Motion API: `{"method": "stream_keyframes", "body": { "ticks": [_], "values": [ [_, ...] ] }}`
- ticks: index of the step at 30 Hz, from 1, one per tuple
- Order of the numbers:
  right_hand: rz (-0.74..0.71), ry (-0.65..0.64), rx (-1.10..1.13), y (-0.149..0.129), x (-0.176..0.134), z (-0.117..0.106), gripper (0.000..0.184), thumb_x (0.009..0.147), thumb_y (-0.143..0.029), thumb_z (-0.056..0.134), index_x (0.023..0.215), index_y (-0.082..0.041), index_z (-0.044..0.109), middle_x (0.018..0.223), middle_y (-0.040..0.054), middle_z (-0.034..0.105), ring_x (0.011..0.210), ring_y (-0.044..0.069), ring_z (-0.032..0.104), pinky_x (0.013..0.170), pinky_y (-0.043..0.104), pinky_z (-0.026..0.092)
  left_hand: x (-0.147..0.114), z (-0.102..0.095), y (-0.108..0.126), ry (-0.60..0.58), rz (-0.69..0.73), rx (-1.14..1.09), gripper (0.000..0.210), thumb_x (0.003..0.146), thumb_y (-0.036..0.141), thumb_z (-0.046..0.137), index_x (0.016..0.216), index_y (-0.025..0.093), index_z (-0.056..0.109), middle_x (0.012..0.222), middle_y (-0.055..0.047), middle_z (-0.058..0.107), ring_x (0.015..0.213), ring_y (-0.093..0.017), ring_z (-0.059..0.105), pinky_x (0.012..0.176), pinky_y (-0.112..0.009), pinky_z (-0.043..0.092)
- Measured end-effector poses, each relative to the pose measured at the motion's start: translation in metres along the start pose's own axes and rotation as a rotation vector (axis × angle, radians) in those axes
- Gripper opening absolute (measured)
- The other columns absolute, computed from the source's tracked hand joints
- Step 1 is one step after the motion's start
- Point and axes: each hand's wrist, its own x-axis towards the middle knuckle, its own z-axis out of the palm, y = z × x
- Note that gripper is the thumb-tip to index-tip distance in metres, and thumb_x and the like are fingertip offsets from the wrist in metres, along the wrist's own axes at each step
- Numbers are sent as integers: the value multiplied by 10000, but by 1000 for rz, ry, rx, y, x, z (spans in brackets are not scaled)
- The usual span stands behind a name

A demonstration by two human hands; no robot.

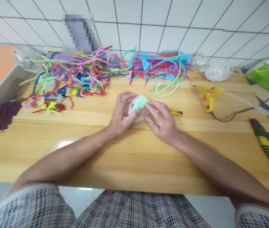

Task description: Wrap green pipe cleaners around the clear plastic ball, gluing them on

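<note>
My left hand (123, 114) is curled around a see-through plastic ball (143, 115), its thumb across the front. Pale green fuzzy pipe cleaner (140, 102) covers the ball's upper face, with a pinkish patch beside it. On the other side, my right hand (162, 122) has its index fingertip against the green part and its thumb by the ball's edge, so both hands hold it just above the wooden table (134, 152). Whether a small piece sits between my right fingertips is hidden. A yellow utility knife (176, 111) lies just beyond my right hand.
Tangled pipe cleaners (77, 72) and a blue bundle (167, 60) line the tiled wall. Other transparent balls (217, 71) stand at the back. To the right are a yellow glue gun (209, 95) with its cord, and green-and-yellow pliers (268, 145). A purple piece (9, 114) lies left.
</note>
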Motion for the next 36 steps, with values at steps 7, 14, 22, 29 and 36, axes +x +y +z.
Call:
{"method": "stream_keyframes", "body": {
  "ticks": [7, 14, 22, 29, 36],
  "values": [
    [-25, 37, -37, 0, 3, 0, 554, 1099, -279, 656, 1647, -234, 583, 1460, 192, 739, 1354, 354, 732, 1125, 588, 650, 0, -1, 1, -16, 7, 27, 486, 1130, 604, 614, 1490, 279, 587, 1443, -122, 627, 1389, -311, 627, 1198, -533, 561],
    [10, -14, -55, 0, 1, 1, 537, 1106, -328, 635, 1634, -253, 575, 1494, 182, 733, 1378, 369, 725, 1153, 619, 634, 0, -1, 0, -11, 6, 15, 468, 1122, 578, 640, 1484, 284, 594, 1441, -126, 631, 1387, -312, 631, 1200, -533, 564],
    [-13, -48, -51, 2, 1, -1, 566, 1110, -350, 648, 1652, -234, 537, 1530, 199, 730, 1419, 374, 715, 1191, 618, 607, 0, -3, 1, -29, 5, 10, 470, 1125, 581, 639, 1489, 287, 593, 1441, -128, 632, 1391, -324, 629, 1212, -551, 554],
    [-25, -31, -53, 2, 0, 1, 607, 1127, -398, 642, 1692, -215, 521, 1551, 217, 717, 1429, 378, 713, 1187, 617, 619, 1, -5, 1, -30, -42, -53, 421, 1185, 573, 498, 1469, 293, 632, 1463, -125, 638, 1427, -318, 618, 1241, -541, 535],
    [-37, -7, -74, 0, -1, 3, 594, 1122, -392, 647, 1683, -239, 529, 1544, 212, 707, 1440, 389, 699, 1176, 650, 618, 3, -5, 4, -60, -185, -158, 454, 1112, 638, 652, 1407, 295, 615, 1510, -117, 648, 1438, -290, 645, 1193, -468, 588]
  ]
}}
